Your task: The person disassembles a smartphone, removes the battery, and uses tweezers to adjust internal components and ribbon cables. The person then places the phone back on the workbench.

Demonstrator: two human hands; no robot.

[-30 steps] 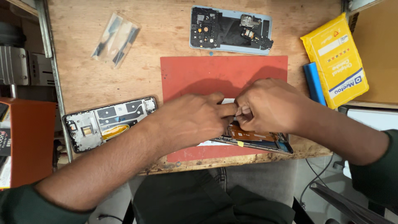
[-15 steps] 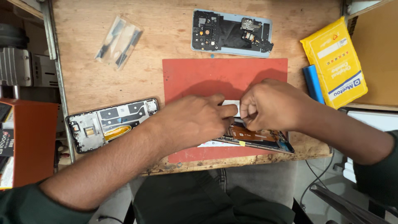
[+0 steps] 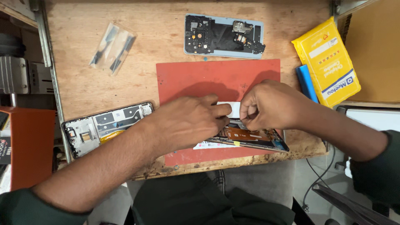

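both hands work over an opened phone (image 3: pixel 250 139) lying on a red mat (image 3: pixel 216 79) at the wooden bench's (image 3: pixel 83 79) near edge. left hand (image 3: pixel 187 121) presses fingers together on a white strip (image 3: pixel 231 109); right hand (image 3: pixel 271 104) pinches its other end.

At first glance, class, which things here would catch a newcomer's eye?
Two hands, the left hand and right hand, meet over an opened phone on a red mat at the wooden bench's near edge. A bright yellow packet lies far right; a blue phone back cover lies above the mat.
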